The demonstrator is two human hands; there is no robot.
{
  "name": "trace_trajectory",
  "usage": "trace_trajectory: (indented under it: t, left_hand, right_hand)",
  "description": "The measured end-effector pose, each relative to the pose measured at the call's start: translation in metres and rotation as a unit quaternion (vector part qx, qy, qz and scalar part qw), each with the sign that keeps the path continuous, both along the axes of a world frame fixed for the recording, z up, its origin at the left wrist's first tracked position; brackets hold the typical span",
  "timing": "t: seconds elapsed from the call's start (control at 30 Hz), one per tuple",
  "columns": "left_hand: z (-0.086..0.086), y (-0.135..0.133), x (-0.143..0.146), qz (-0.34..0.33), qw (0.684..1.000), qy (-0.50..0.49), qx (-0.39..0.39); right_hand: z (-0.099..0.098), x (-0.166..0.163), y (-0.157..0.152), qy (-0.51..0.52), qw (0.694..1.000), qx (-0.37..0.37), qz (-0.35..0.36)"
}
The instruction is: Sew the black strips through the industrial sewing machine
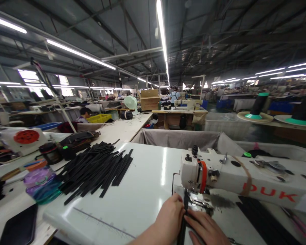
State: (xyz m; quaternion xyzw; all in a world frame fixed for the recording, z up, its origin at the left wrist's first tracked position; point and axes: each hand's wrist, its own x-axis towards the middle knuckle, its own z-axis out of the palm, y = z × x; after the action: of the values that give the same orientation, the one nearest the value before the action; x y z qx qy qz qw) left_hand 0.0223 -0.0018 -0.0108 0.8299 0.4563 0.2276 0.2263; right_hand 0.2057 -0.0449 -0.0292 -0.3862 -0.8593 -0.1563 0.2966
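Observation:
A narrow black fabric strip (186, 200) runs toward me from under the presser foot of a white sewing machine (219, 170). My left hand (169, 216) pinches the strip's left side just in front of the needle area, its fingers closed. On the other side, my right hand (206, 227) presses on the strip with fingers bent and close together. Part of the strip is hidden under both hands. A pile of similar black strips (97, 170) lies on the white tabletop to the left, and more black strips (262, 219) rest beneath the machine arm at the right.
A phone (17, 224), a purple and teal container (43, 183) and a dark mug (49, 153) stand at the left. Pink-handled scissors (299, 224) lie far right. Behind the machine is a grey cloth-lined bin (178, 137). Thread cones (259, 105) stand back right.

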Motion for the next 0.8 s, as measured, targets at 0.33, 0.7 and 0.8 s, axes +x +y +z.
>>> trace_trajectory:
  t: [0.33, 0.7, 0.8]
  left_hand:
    - [-0.002, -0.001, -0.011, -0.062, 0.995, -0.051, 0.059]
    - [0.016, 0.004, 0.010, -0.027, 0.995, 0.084, 0.041]
    - [0.017, 0.005, 0.008, -0.029, 0.996, 0.074, 0.039]
  right_hand:
    - [0.002, -0.003, -0.012, 0.061, 0.995, -0.056, -0.053]
    - [-0.008, 0.001, -0.008, 0.064, 0.992, -0.073, -0.075]
    - [-0.008, 0.000, -0.008, 0.066, 0.991, -0.083, -0.082]
